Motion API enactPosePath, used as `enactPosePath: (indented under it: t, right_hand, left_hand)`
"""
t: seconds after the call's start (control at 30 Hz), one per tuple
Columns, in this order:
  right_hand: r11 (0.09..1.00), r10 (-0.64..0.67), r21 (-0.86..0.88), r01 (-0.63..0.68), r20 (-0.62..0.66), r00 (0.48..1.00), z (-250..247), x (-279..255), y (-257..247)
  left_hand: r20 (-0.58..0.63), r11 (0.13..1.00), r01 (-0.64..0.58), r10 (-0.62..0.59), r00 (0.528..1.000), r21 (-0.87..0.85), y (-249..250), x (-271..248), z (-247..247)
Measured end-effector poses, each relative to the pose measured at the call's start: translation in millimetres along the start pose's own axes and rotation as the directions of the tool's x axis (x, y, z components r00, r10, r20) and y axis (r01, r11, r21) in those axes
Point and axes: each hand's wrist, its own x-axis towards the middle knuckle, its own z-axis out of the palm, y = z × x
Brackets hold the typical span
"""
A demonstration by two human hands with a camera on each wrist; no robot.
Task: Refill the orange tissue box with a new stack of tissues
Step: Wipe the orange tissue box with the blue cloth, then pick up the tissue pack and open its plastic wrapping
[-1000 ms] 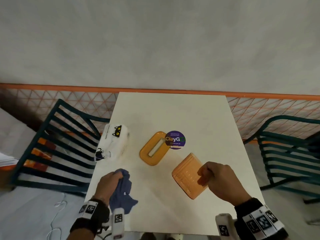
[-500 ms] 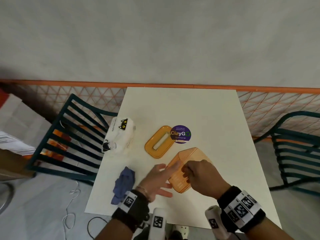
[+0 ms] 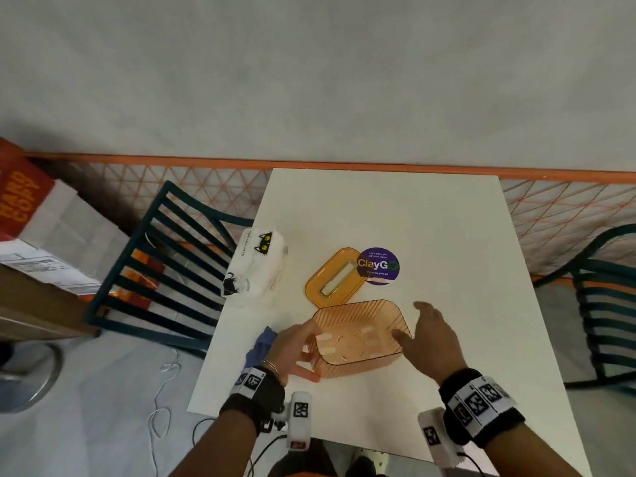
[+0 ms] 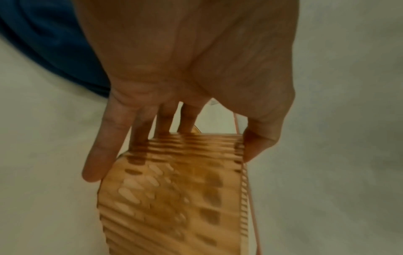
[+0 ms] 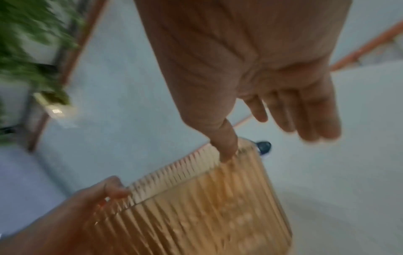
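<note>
The orange ribbed tissue box (image 3: 361,335) stands on the white table (image 3: 430,235) with its opening up and nothing inside. My left hand (image 3: 309,352) grips its left end: fingers show through the wall and the thumb lies outside, which the left wrist view shows for the box (image 4: 174,198) too. My right hand (image 3: 413,321) has straight fingers, and only its thumb touches the right rim (image 5: 226,155). The slotted orange lid (image 3: 334,275) lies behind the box. A white tissue pack (image 3: 256,263) with black cats lies at the table's left edge.
A blue cloth (image 3: 258,346) lies by my left wrist. A purple round sticker (image 3: 378,266) is partly under the lid. Dark green chairs stand to the left (image 3: 165,270) and to the right (image 3: 605,304). Cardboard boxes (image 3: 34,235) sit on the floor at the left.
My left hand let go of the blue cloth and moved right to take the box's end. The box turned from tilted to opening-up. My right hand's fingers straightened off it.
</note>
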Motion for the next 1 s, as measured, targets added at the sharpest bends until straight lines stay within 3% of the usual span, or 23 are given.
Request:
enactPosePath:
  t: [0.07, 0.13, 0.53, 0.7, 0.9, 1.0]
  right_hand:
    - [0.992, 0.116, 0.026, -0.121, 0.161, 0.980, 10.7, 13.1, 6.7]
    - [0.981, 0.152, 0.081, -0.176, 0.241, 0.959, 20.1, 22.3, 5.3]
    - [0.939, 0.258, 0.150, -0.311, 0.293, 0.921, 56.5, 26.7, -38.3]
    - [0.898, 0.319, 0.207, -0.389, 0.303, 0.898, 67.5, 25.1, -50.0]
    - [0.879, 0.372, 0.195, -0.435, 0.289, 0.882, 68.6, 26.2, -54.5]
    - [0.881, 0.394, 0.159, -0.446, 0.275, 0.877, 69.3, 27.5, -46.4]
  left_hand:
    - [0.014, 1.000, 0.001, 0.000, 1.000, -0.017, 2.6, 9.6, -10.6]
    - [0.027, 1.000, 0.013, -0.013, 1.000, -0.023, 5.3, 20.6, -18.7]
    - [0.118, 0.994, 0.082, -0.091, 0.989, 0.079, 21.8, 75.7, -69.4]
    - [0.158, 0.996, 0.042, -0.054, 0.986, 0.077, 23.5, 82.9, -81.2]
    - [0.069, 0.992, 0.010, -0.019, 0.997, 0.128, 10.7, 83.2, -88.1]
    - [-0.067, 0.973, -0.107, 0.123, 0.990, 0.205, 1.3, 77.7, -95.1]
